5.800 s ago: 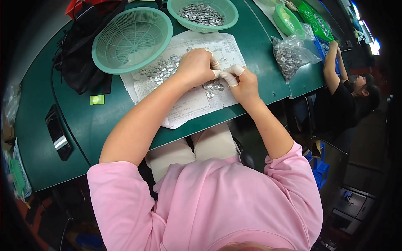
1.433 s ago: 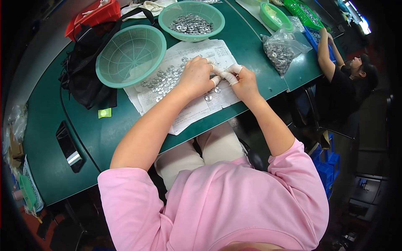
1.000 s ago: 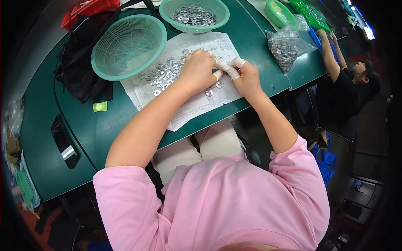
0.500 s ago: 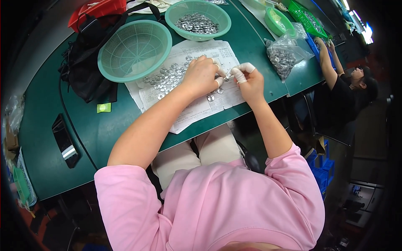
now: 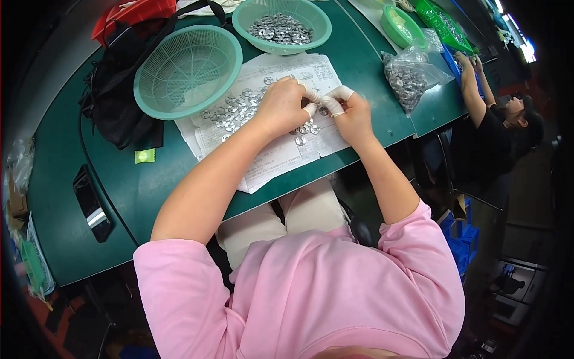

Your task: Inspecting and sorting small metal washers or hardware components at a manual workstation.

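Observation:
My left hand (image 5: 283, 107) and my right hand (image 5: 353, 116) meet fingertip to fingertip above printed paper sheets (image 5: 275, 158). White covers wrap the thumb and fingertips on both. Their fingers are closed in a pinch, and what sits between the tips is too small and covered to make out. One round metal disc (image 5: 323, 111) shows right beside my right thumb; whether it is held or lying there I cannot tell. Several similar silvery discs with holes (image 5: 241, 109) spread over the paper left of my left hand. A smaller group of discs (image 5: 301, 141) lies below the fingertips.
Behind the paper stand a green mesh basket (image 5: 188, 72) and another basket (image 5: 326, 27) heaped with discs. A clear bag of metal parts (image 5: 408, 84) lies to the right. On the left are a black bag (image 5: 122, 90), a green packet (image 5: 144, 156) and a phone (image 5: 92, 203). A co-worker (image 5: 496, 125) sits at right.
My left fingertips have moved right to meet my right fingers, which have shifted slightly left. More discs below the fingertips now show. The whole view has shifted slightly.

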The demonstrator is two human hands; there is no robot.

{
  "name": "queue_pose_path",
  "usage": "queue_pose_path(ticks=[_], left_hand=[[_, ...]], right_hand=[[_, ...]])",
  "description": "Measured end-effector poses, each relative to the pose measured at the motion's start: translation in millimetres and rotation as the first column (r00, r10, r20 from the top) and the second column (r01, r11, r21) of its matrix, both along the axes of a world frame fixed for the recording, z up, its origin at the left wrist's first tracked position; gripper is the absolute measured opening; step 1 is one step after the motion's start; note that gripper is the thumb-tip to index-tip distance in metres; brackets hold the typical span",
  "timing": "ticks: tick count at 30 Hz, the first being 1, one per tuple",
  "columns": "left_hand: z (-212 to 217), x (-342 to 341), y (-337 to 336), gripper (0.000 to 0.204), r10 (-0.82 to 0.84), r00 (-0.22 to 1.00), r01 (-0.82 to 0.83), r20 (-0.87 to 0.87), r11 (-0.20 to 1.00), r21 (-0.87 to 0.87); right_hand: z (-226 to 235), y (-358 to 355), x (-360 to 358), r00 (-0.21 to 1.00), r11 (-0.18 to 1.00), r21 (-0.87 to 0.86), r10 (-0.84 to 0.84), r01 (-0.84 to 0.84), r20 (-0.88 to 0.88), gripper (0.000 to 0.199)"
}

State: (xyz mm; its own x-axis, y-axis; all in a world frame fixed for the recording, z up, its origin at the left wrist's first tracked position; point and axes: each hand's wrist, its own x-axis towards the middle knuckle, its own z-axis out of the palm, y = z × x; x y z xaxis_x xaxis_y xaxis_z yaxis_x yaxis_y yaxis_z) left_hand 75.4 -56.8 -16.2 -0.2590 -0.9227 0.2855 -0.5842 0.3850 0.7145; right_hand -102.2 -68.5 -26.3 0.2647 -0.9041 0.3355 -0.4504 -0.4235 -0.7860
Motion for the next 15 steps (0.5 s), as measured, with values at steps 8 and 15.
queue_pose_path(ticks=[8, 15], left_hand=[[4.5, -0.7, 0.9, 0.018, -0.002, 1.000, 0.001, 0.012, 0.999, 0.037], [1.6, -0.2, 1.8, 0.018, -0.021, 1.000, 0.021, 0.004, 1.000, 0.020]], right_hand=[[0.3, -1.2, -0.7, 0.989, 0.988, -0.158, -0.023, 0.000, -0.148, 0.011], [5.8, 2.1, 1.1, 0.983, 0.988, -0.156, -0.030, 0.001, -0.179, 0.014]])
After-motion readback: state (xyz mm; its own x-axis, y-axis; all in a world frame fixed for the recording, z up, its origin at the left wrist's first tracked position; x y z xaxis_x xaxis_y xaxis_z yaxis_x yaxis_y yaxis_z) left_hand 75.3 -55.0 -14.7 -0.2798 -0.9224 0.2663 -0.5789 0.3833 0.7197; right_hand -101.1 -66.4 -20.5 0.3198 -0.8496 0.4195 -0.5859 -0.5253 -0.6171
